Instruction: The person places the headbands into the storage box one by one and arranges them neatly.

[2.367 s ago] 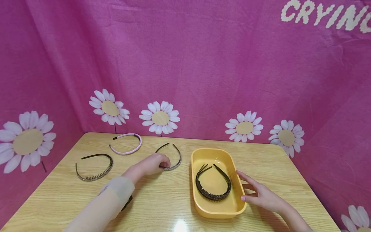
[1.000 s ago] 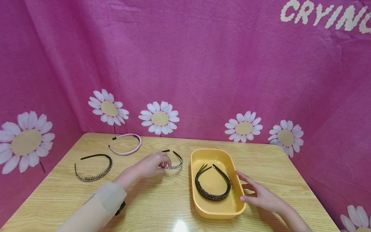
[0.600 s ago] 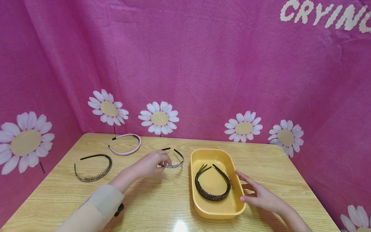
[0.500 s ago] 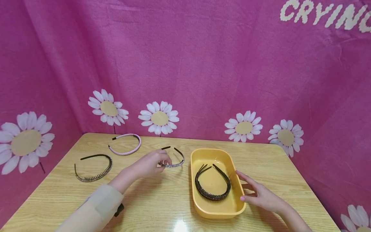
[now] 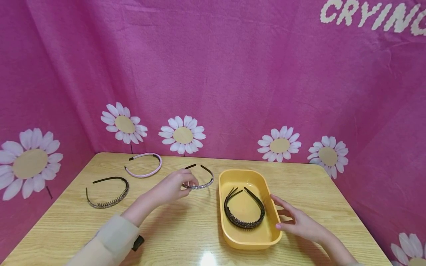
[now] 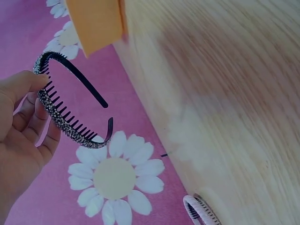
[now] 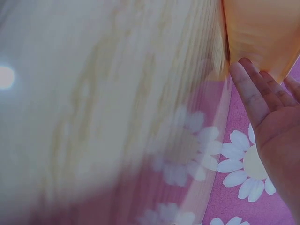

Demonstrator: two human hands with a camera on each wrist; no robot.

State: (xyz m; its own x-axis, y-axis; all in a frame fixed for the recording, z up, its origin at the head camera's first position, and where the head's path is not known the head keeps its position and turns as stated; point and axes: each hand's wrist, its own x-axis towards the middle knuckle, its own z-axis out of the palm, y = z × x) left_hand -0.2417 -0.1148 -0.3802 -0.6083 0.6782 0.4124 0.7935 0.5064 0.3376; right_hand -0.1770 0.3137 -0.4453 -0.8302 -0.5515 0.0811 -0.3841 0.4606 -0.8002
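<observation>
My left hand [image 5: 174, 186] pinches a glittery silver-and-black toothed headband [image 5: 201, 186] between thumb and fingers. In the left wrist view the headband [image 6: 57, 117] is tilted, its comb teeth pointing inward and its ends free. My right hand [image 5: 301, 224] rests against the right side of a yellow plastic bin [image 5: 249, 246], thumb at the rim and fingers extended along the wall. Fingertips of the right hand [image 7: 276, 117] meet the bin's outer wall in the right wrist view. Inside the bin lie dark toothed headbands [image 5: 244, 224], stacked together.
A lilac headband [image 5: 149, 173] lies at the table's back left. Nearer the front left is a glittery toothed headband [image 5: 110, 204]. The wooden table [image 5: 186, 229] meets a pink cloth backdrop [image 5: 226, 92] with daisies behind and at the sides.
My left hand has picked up the glittery headband, which has lifted and shifted slightly right towards the bin. The right hand and the bin have stayed in place.
</observation>
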